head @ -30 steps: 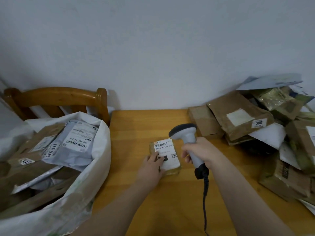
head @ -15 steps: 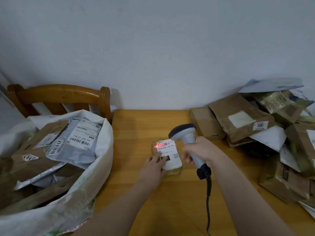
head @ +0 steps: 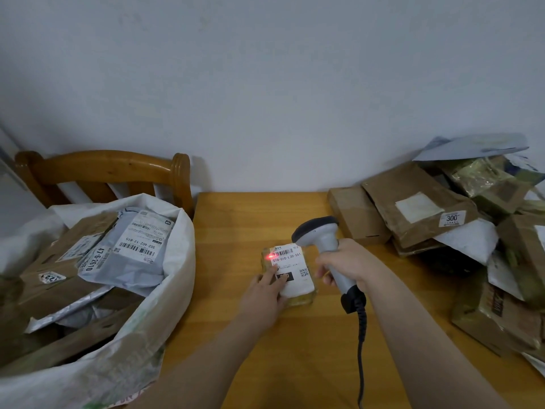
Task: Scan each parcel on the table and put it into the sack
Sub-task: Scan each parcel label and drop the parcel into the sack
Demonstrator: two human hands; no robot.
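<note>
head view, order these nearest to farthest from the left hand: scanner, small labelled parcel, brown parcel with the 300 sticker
1. small labelled parcel, touched by the left hand, table centre.
2. scanner, just to the right, gripped by the right hand.
3. brown parcel with the 300 sticker, far right in the pile.

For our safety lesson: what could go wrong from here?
1. The red scan light sits at the left edge of the barcode on the small parcel, so the read may fail.
2. The scanner cable trails over the table and might snag.
3. The sack looks heaped; the parcel could slide out.
</note>
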